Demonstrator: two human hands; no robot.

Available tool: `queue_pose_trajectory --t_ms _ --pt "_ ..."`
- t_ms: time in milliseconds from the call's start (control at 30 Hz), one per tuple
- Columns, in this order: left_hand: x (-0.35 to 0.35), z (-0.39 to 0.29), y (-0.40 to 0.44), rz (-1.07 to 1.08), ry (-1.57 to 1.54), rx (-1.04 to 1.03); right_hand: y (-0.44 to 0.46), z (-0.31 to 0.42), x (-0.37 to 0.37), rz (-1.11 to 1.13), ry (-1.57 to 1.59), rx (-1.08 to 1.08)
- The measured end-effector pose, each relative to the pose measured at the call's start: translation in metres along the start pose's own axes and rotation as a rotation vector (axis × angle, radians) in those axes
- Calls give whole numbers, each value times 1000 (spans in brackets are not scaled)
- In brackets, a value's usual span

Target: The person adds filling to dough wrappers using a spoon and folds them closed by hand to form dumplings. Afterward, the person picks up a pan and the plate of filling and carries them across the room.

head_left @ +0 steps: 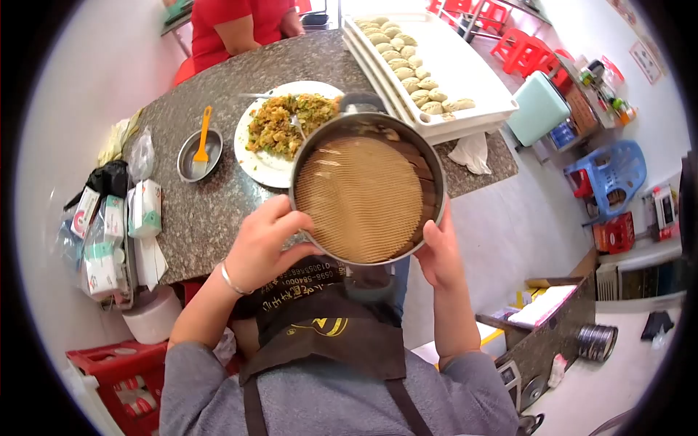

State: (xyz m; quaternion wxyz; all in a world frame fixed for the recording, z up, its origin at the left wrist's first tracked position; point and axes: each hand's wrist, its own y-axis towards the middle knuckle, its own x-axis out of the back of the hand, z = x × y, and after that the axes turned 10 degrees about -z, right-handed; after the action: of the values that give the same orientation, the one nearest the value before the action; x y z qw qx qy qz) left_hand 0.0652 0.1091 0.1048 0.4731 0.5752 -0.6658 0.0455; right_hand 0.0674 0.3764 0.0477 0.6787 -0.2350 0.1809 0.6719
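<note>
A round metal steamer basket (429,185) with wooden slats is in front of me, tilted so its inside faces me. A brown ribbed round liner (360,200) covers most of the slats and sits toward the left. My left hand (265,238) pinches the lower left rim, its thumb and fingers closed by the liner's edge. On the lower right, my right hand (441,251) grips the rim with the thumb in front; its other fingers are hidden behind. Just beyond the basket, a white plate (256,171) bears chopped filling (287,123) and a utensil.
A metal bowl (190,173) with an orange brush (203,142) stands on the speckled counter (196,232). Stacked white trays (480,80) hold dumplings (401,62). Tissue packs (144,209) line the left edge. A person in red (240,29) is across the counter.
</note>
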Motion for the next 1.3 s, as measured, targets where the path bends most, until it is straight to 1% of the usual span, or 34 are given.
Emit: queue_pose_trajectory --t_ms 33,67,100,167,200,233,300,367,433,467,500,567,600,633,667,700,767,800,833,900,933,967,1033,1067,1100,1167,1200,1233,1300 --pt "-5 -4 3 21 -21 -36 -2 5 2 -100 -52 -10" --pt "-11 -5 6 37 -46 -68 -6 16 -2 -149 -10 -54" --pt "-16 -8 8 25 -33 -36 -8 15 8 -148 29 -1" --pt "-25 -13 13 11 -141 -61 -13 20 27 -151 -45 88" --pt "-27 -11 15 -22 -299 -41 -16 24 38 -169 -34 98" --pt "-22 -7 18 -42 -368 6 -18 30 51 -187 -23 111" --pt "-17 13 8 -212 -488 301 -26 37 90 -284 23 108" --pt "-13 45 -3 -452 -472 539 -34 47 121 -447 88 88" --pt "-10 75 -25 -623 -559 766 -44 59 150 -515 91 76" --pt "-6 84 -33 -636 -631 926 -47 61 156 -701 40 148" --pt "-2 90 -38 -643 -627 930 -50 63 172 -769 47 152" --pt "4 102 -41 -641 -660 1018 -52 70 183 -826 -43 255" --pt "7 110 -37 -607 -563 968 -54 78 179 -797 -88 256" --pt "11 119 -30 -624 -560 970 -54 87 164 -765 -132 257" --pt "16 130 -19 -553 -443 815 -47 87 151 -927 -148 350" --pt "21 143 -6 -481 -324 659 -50 90 163 -876 -182 362" --pt "29 177 29 -381 -142 472 -46 92 156 -879 -91 418" --pt "30 194 50 -358 -3 417 -45 93 148 -913 -87 449" --pt "28 210 69 -334 136 362 -45 95 141 -892 -82 456" --pt "25 239 103 -177 279 421 -48 95 140 -900 -92 451" --pt "21 252 117 -89 349 434 -47 93 131 -945 -59 479" --pt "18 265 127 0 423 447 -54 94 135 -877 -132 431" --pt "9 302 139 102 429 368 -54 88 161 -855 -128 486" --pt "7 314 142 73 480 257 -58 87 161 -878 -168 465" --pt "14 309 147 64 487 238 -58 86 157 -878 -152 482" --pt "22 301 150 131 482 219 -63 86 152 -932 -141 448" --pt "25 308 150 132 443 288 -65 86 153 -875 -107 441" --pt "29 299 153 139 436 286 -65 86 147 -884 -113 441" --pt "47 280 154 198 355 296 -61 84 136 -1025 -68 491"
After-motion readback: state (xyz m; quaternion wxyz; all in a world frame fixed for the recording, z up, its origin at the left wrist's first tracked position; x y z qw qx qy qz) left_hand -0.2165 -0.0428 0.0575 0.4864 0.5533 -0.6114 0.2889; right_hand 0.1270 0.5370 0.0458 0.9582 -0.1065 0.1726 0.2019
